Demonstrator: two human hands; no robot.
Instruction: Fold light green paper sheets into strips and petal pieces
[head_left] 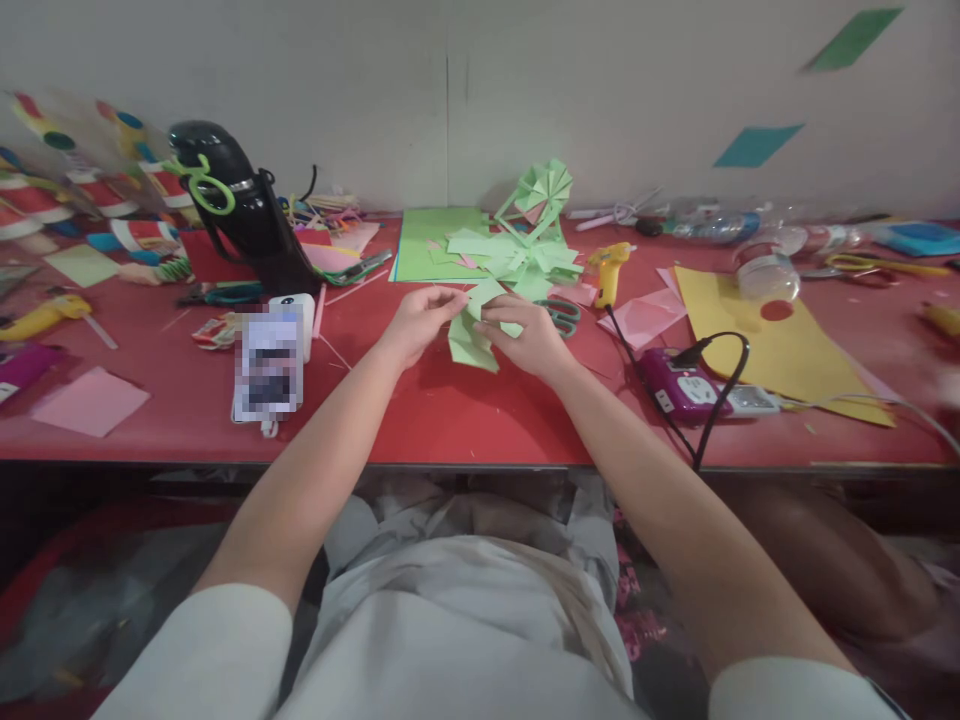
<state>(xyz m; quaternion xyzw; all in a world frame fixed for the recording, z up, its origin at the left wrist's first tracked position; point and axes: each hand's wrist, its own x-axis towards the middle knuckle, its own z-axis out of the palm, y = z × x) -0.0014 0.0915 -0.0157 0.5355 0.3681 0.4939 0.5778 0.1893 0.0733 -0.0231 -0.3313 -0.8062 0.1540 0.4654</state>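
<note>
While left hand [418, 320] and right hand [529, 338] both pinch green paper piece [471, 350], near left of glue gun [609, 268], fold seems partway. Folded green pile [525, 255] just left of glue gun: several apparently done. Flat green sheet [427, 240] farther left: likely stock not yet used.

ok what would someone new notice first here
The left hand and right hand pinch a folded green paper at the middle of the red table. Just behind lies a pile of green folds; a black flask stands at the left.
</note>
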